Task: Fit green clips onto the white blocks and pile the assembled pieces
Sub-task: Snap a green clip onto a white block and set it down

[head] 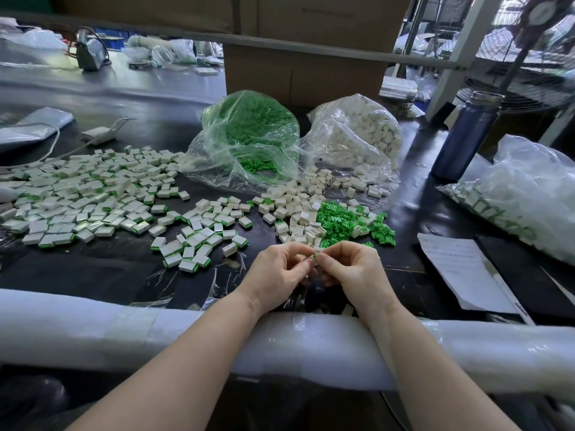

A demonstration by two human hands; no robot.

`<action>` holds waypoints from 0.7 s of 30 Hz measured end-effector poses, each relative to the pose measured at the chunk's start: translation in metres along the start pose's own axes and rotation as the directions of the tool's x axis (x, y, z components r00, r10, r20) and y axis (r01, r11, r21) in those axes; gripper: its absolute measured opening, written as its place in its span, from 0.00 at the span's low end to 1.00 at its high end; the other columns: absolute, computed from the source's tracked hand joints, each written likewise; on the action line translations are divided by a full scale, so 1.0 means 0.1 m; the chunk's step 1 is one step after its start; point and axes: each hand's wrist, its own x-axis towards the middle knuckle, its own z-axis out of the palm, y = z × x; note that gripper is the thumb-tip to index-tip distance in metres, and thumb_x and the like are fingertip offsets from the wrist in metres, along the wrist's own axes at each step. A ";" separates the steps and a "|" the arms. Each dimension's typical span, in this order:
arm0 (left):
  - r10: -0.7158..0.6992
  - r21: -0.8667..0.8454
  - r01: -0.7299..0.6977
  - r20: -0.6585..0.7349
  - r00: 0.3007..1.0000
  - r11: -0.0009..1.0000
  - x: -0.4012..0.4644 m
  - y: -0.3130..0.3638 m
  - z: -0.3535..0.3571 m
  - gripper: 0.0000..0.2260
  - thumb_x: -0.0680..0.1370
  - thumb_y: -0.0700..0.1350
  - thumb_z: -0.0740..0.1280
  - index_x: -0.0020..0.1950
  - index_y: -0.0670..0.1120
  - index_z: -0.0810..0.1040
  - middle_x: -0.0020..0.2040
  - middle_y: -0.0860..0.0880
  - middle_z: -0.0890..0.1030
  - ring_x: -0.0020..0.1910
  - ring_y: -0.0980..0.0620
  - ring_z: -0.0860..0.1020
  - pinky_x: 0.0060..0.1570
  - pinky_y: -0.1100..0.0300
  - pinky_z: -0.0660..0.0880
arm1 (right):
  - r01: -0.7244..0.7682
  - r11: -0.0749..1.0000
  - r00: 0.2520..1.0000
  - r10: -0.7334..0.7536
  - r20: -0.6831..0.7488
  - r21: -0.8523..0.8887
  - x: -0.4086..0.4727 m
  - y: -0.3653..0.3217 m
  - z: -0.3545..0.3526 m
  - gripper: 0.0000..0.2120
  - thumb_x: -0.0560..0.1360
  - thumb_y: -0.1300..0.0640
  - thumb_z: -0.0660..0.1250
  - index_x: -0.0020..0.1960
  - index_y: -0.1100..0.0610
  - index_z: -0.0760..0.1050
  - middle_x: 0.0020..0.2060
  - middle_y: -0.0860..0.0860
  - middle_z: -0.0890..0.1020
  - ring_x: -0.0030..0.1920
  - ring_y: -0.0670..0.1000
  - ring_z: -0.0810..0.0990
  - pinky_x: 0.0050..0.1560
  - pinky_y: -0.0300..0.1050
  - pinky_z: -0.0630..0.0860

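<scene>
My left hand (281, 269) and my right hand (348, 269) meet just above the dark table near its front edge. Between their fingertips they pinch a small green clip (315, 256); any white block in the hands is hidden by my fingers. Just beyond the hands lie loose white blocks (295, 217) and loose green clips (345, 220). Assembled white pieces with green edges spread in a pile (199, 241) to the left and a larger pile (84, 194) further left.
A clear bag of green clips (249, 135) and a clear bag of white blocks (357, 135) lie open behind the loose parts. A blue bottle (466, 138), a bag of finished pieces (513, 200) and paper sheets (460, 269) are at the right. A white padded roll (93, 328) runs along the table's front.
</scene>
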 end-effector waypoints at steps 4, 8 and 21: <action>-0.001 0.071 0.003 -0.025 1.000 0.997 0.00 0.00 0.00 0.05 0.75 0.38 0.66 0.44 0.47 0.78 0.35 0.43 0.80 0.38 0.41 0.80 0.46 0.50 0.77 | 0.058 0.998 0.998 -0.057 0.037 -0.030 -0.01 0.00 0.01 0.07 0.70 0.67 0.71 0.35 0.59 0.78 0.27 0.52 0.80 0.27 0.47 0.76 0.29 0.38 0.75; -0.016 0.055 0.017 -0.017 1.000 0.998 0.00 0.03 -0.01 0.07 0.74 0.36 0.64 0.42 0.48 0.77 0.35 0.44 0.78 0.38 0.38 0.77 0.45 0.47 0.76 | 0.087 0.996 0.994 -0.086 0.068 -0.015 -0.01 0.00 0.00 0.06 0.70 0.66 0.71 0.36 0.58 0.78 0.27 0.50 0.79 0.28 0.46 0.75 0.30 0.37 0.73; 0.079 0.023 -0.080 0.035 0.996 0.997 -0.06 0.14 -0.01 0.13 0.74 0.32 0.65 0.44 0.51 0.77 0.54 0.45 0.70 0.37 0.54 0.70 0.41 0.74 0.69 | -0.050 0.995 0.973 0.028 0.229 0.091 0.01 0.03 0.03 0.08 0.75 0.59 0.65 0.44 0.62 0.81 0.31 0.56 0.80 0.31 0.48 0.78 0.33 0.37 0.76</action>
